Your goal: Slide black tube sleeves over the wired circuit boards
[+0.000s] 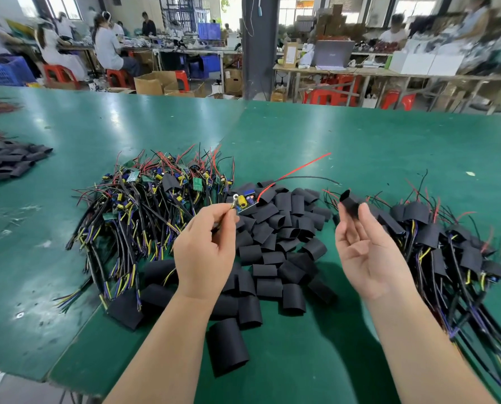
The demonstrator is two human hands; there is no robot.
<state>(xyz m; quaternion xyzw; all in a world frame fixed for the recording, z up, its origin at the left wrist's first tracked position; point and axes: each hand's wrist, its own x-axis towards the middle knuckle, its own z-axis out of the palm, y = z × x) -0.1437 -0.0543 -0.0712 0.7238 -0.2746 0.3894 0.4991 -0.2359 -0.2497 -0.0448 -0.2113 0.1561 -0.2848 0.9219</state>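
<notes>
The left grip (205,246) pinches the wires (229,212) of a small wired circuit board (245,203), raised at its 1 o'clock; the right grip (366,249) seemingly pinches a short black tube sleeve (349,204) at its 11 o'clock. Sleeve likely light, floppy: hold mid-wall, board by wires

Over a green counter (360,141), left hand (205,246) pinching the wires of a small circuit board (245,202), right hand (366,246) pinching a black sleeve (349,204) near it, heap of loose sleeves (281,243) beneath, pile of bare wired boards (150,205) at left, sleeved boards (436,237) at right.
</notes>
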